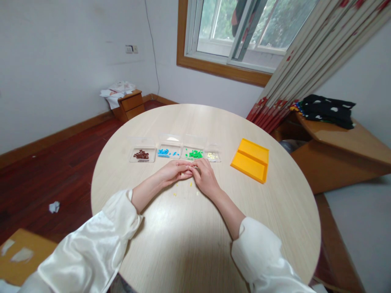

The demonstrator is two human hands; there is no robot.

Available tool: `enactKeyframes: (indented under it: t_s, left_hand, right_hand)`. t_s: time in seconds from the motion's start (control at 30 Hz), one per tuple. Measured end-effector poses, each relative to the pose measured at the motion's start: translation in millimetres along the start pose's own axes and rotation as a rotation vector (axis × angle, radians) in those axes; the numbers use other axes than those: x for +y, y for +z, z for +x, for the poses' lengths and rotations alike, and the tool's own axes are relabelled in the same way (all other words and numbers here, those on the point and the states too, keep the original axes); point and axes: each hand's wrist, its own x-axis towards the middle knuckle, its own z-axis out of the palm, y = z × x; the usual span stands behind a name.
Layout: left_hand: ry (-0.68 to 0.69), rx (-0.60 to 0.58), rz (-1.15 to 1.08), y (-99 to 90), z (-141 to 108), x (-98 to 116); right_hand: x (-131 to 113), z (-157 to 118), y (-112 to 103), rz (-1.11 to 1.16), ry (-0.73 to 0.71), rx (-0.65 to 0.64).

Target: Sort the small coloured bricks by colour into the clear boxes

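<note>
My left hand [175,171] and my right hand [205,175] meet over the middle of the round table [180,240], fingertips together. Both are closed, and whatever small piece sits between the fingers is too tiny to name. Just in front of me, below the hands, lie several small yellow pieces [191,184]. Beyond the hands stands a row of clear lidded boxes. From the left they hold brown pieces [141,154], blue pieces [163,152], green pieces [195,154] and pale yellow pieces [211,156]. My right hand partly covers the front of the green box.
An open yellow case [251,160] lies on the table to the right. A wooden cabinet [342,150] with dark cloth [328,110] on it stands beyond the right edge. At the back left is a small drawer unit [132,103] with papers. A curtain [293,61] hangs by the window.
</note>
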Motion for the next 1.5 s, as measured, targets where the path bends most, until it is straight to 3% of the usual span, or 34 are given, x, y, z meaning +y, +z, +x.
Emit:
enactKeyframes:
  t_s: [0.13, 0.43, 0.9, 1.17, 1.5]
  left_hand:
    - [0.009, 0.031, -0.056, 2.0, 3, 0]
    - [0.003, 0.036, -0.104, 0.5, 8, 2]
    - [-0.025, 0.053, -0.144, -2.9, 11, 0]
    - [-0.055, 0.051, -0.173, -10.7, 14, -5]
    - [-0.001, 0.085, -0.214, -12.0, 7, -7]
  right_hand:
    - [-7, 1, -2, 0.029, -0.028, 0.034]
    - [-20, -3, 5, -0.044, -0.225, -0.027]
    - [-27, -1, 5, 0.029, -0.266, -0.088]
    - [-27, -1, 8, 0.126, -0.291, -0.023]
    - [-26, -2, 8, 0.056, -0.261, -0.099]
